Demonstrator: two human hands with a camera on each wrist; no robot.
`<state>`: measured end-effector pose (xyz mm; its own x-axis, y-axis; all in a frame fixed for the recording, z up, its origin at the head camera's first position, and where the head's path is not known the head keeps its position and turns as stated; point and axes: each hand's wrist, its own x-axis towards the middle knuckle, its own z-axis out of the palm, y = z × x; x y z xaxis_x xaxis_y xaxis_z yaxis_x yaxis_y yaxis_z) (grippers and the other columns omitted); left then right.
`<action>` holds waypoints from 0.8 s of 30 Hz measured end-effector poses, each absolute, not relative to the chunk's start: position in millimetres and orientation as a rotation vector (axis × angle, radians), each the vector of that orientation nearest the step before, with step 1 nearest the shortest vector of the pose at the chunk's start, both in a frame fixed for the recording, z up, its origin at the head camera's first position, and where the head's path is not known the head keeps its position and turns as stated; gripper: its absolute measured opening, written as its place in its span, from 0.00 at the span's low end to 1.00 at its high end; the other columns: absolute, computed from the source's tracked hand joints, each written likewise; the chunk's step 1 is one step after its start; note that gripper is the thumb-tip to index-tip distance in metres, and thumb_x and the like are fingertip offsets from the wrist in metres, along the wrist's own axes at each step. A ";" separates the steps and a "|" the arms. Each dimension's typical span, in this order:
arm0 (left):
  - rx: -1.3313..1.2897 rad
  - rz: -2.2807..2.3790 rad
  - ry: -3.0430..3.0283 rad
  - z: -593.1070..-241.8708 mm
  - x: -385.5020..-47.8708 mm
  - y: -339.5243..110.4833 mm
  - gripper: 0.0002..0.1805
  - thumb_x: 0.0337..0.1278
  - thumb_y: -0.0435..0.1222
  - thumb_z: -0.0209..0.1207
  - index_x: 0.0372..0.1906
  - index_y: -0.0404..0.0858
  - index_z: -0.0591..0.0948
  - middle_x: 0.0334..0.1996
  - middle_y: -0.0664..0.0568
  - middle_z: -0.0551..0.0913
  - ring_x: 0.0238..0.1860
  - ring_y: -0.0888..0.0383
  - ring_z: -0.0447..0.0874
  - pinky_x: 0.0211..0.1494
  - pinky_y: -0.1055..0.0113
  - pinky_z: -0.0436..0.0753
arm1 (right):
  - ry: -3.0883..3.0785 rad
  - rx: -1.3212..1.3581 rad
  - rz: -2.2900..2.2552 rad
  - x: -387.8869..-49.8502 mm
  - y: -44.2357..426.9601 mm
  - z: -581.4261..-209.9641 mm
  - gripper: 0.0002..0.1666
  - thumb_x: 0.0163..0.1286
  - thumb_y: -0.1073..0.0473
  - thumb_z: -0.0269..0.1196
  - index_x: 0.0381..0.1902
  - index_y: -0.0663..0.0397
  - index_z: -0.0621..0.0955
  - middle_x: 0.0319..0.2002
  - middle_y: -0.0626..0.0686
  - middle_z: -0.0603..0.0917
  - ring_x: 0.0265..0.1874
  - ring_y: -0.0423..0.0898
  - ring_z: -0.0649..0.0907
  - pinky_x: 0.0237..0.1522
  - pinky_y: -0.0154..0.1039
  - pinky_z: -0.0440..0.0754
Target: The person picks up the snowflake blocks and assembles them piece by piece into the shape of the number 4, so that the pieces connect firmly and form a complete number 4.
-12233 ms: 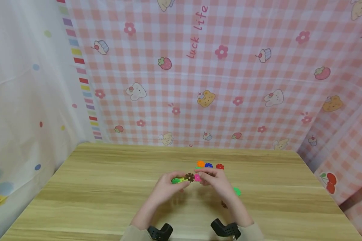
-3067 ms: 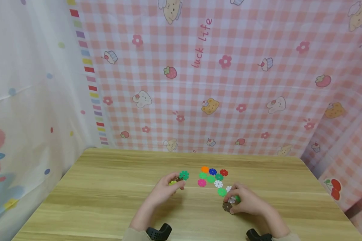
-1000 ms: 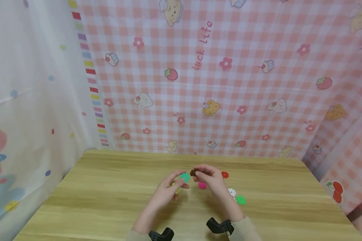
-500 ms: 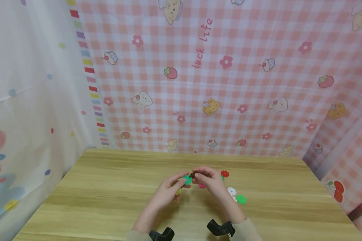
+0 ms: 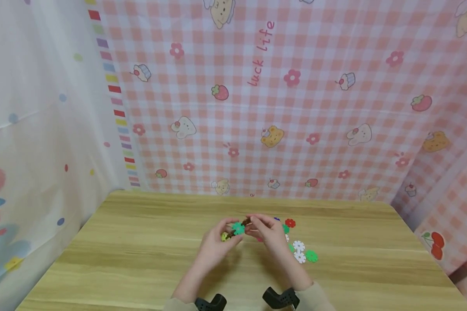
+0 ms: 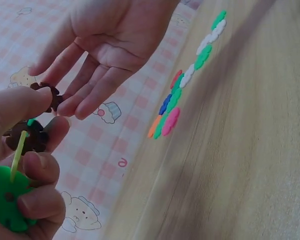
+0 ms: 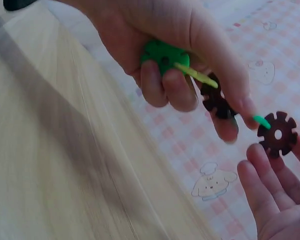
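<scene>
My left hand (image 5: 216, 239) grips a small chain of notched plastic snowflake discs. In the left wrist view a green disc (image 6: 7, 200) lies at the palm end, followed by an edge-on yellow disc (image 6: 17, 157) and a brown disc (image 6: 32, 137). A teal disc (image 5: 238, 228) sits under the left thumb. On its far side a second brown disc (image 7: 278, 134) stands out, seemingly slotted into it. My right hand (image 5: 267, 232) is right beside this brown disc. Its fairly straight fingertips (image 7: 260, 155) touch or nearly touch the disc, and the thumb appears slightly apart from it.
Loose discs lie on the wooden table (image 5: 140, 250), beyond and right of the hands: red (image 5: 290, 223), white (image 5: 299, 246), green (image 5: 312, 256), pink (image 6: 171, 121), blue (image 6: 164, 104) and orange (image 6: 154, 126). A checked cloth (image 5: 202, 142) hangs behind the table.
The right hand picked up a brown disc from the table's right and brought it to the teal disc in the left hand. The brown disc now sits against the teal one; the right fingers have loosened.
</scene>
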<state>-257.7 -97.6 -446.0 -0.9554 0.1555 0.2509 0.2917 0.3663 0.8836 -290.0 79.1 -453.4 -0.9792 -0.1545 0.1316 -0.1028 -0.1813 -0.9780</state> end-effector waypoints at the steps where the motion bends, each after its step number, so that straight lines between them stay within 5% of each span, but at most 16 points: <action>1: -0.408 -1.627 -2.490 -445.7 -257.5 -97.4 0.22 0.58 0.36 0.66 0.57 0.40 0.77 0.35 0.55 0.84 0.40 0.58 0.79 0.44 0.59 0.73 | 1.983 -0.303 -2.381 -289.4 78.1 -452.7 0.20 0.72 0.61 0.59 0.52 0.76 0.77 0.40 0.60 0.84 0.35 0.47 0.86 0.44 0.43 0.83; 8: -0.377 -1.490 -2.466 -444.3 -256.9 -97.2 0.21 0.53 0.36 0.69 0.54 0.46 0.81 0.36 0.54 0.86 0.16 0.67 0.60 0.18 0.73 0.58 | 1.885 -0.257 -2.488 -285.4 72.2 -449.0 0.18 0.70 0.65 0.60 0.51 0.76 0.78 0.45 0.68 0.82 0.38 0.49 0.86 0.45 0.46 0.82; 24: -0.378 -1.400 -2.474 -440.5 -253.8 -96.5 0.21 0.50 0.37 0.70 0.52 0.46 0.82 0.33 0.55 0.85 0.14 0.69 0.58 0.17 0.74 0.57 | 1.890 -0.154 -2.472 -277.0 63.2 -442.3 0.21 0.70 0.63 0.60 0.55 0.74 0.77 0.46 0.63 0.84 0.41 0.49 0.86 0.46 0.42 0.82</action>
